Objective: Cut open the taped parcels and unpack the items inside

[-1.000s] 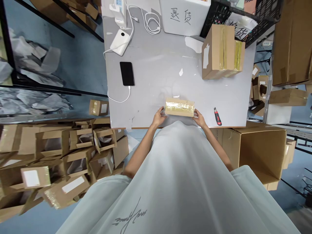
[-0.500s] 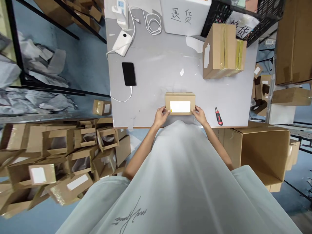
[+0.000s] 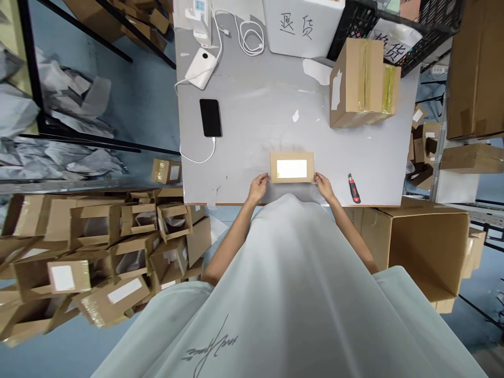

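Note:
A small flat cardboard box [image 3: 292,156] with a white label [image 3: 292,169] lies on the grey table near its front edge. At the box's left side is my left hand [image 3: 258,188], its fingers drawn together in a pinch close to the front corner. My right hand [image 3: 324,187] mirrors it at the right side, fingers likewise pinched. Whether the fingertips touch the box or hold something thin and clear is too small to make out. A red and black utility knife [image 3: 354,189] rests on the table to the right of my right hand.
A phone [image 3: 210,118] on a white cable and a power bank [image 3: 200,68] lie at left. Two taped cartons [image 3: 356,84] stand at back right, before a white bin [image 3: 303,26] and black crate [image 3: 350,26]. Open boxes [image 3: 94,226] crowd the lower left; a large open carton [image 3: 425,252] stands lower right.
The small box has gone from tilted, with its back edge showing, to lying flat and lower. Both hands have drawn slightly outward, thumbs off its top face.

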The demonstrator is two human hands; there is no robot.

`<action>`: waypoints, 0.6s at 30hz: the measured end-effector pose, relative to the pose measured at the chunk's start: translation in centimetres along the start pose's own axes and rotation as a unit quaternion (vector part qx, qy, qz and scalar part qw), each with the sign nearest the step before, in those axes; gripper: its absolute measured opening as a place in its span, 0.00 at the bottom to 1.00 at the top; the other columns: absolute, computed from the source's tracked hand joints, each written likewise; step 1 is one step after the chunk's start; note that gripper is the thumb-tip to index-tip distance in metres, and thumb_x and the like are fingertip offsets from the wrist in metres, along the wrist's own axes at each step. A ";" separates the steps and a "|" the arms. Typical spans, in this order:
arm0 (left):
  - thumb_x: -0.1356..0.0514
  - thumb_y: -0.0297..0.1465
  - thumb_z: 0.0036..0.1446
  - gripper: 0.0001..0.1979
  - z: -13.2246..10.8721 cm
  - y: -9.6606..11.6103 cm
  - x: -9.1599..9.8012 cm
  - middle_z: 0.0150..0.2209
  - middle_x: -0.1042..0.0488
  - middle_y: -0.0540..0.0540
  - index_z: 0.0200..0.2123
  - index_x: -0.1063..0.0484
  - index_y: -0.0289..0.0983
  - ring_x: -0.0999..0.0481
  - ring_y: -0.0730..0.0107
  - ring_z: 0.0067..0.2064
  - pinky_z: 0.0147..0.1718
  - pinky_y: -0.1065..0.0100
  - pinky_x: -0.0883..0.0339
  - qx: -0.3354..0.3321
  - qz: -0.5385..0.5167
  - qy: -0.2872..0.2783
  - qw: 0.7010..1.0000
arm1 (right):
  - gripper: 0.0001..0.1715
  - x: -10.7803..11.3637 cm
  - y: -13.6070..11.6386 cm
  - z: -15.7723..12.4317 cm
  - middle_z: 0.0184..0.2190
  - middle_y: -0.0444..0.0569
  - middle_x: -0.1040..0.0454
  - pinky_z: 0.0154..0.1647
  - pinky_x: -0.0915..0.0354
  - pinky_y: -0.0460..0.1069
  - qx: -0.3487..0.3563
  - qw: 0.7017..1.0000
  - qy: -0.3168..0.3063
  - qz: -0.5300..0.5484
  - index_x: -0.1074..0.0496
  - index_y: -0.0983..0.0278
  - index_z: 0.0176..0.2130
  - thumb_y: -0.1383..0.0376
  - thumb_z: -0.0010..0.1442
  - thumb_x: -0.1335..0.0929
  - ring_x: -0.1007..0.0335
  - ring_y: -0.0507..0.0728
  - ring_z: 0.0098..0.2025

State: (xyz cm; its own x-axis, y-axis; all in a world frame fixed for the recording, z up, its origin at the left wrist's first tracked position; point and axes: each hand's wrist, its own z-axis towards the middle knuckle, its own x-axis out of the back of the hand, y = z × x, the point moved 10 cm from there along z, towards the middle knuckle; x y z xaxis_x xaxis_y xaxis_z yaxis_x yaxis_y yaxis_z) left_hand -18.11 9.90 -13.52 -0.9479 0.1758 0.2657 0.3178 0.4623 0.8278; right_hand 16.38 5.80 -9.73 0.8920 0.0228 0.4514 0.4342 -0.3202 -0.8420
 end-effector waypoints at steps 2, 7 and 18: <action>0.36 0.36 0.60 0.25 -0.4 -0.3 -0.2 0.60 0.14 0.35 0.59 0.16 0.37 0.15 0.49 0.61 0.68 0.47 0.25 0.003 0.002 -0.004 1.000 | 0.33 -0.1 0.4 -0.5 0.62 0.57 0.14 0.75 0.28 0.69 -0.020 1.000 -0.003 0.008 0.19 0.61 0.66 0.48 0.73 0.33 0.18 0.67 0.66; 0.33 0.32 0.54 0.23 -1.3 -0.3 -0.8 0.50 0.11 0.37 0.54 0.14 0.36 0.12 0.47 0.54 0.65 0.46 0.22 0.004 0.007 0.001 1.000 | 0.34 -1.2 0.5 -1.5 0.66 0.56 0.16 0.75 0.28 0.66 -0.044 0.998 -0.018 0.031 0.19 0.62 0.66 0.54 0.66 0.29 0.16 0.66 0.63; 0.31 0.41 0.66 0.19 -2.9 6.4 2.8 0.54 0.14 0.38 0.53 0.13 0.35 0.14 0.54 0.55 0.63 0.54 0.21 -0.109 -0.007 0.088 0.990 | 0.36 2.9 -5.0 -1.7 0.53 0.60 0.14 0.69 0.24 0.65 0.019 0.997 0.069 0.006 0.13 0.62 0.57 0.38 0.71 0.30 0.17 0.70 0.56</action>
State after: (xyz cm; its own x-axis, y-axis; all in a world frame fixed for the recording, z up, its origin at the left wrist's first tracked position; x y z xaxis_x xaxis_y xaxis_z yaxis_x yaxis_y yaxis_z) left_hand -18.78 10.83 -6.08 -0.9474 0.0069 0.3200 0.3105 0.2625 0.9136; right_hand 16.55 5.85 -3.71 0.8729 -0.1115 0.4750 0.4304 -0.2828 -0.8572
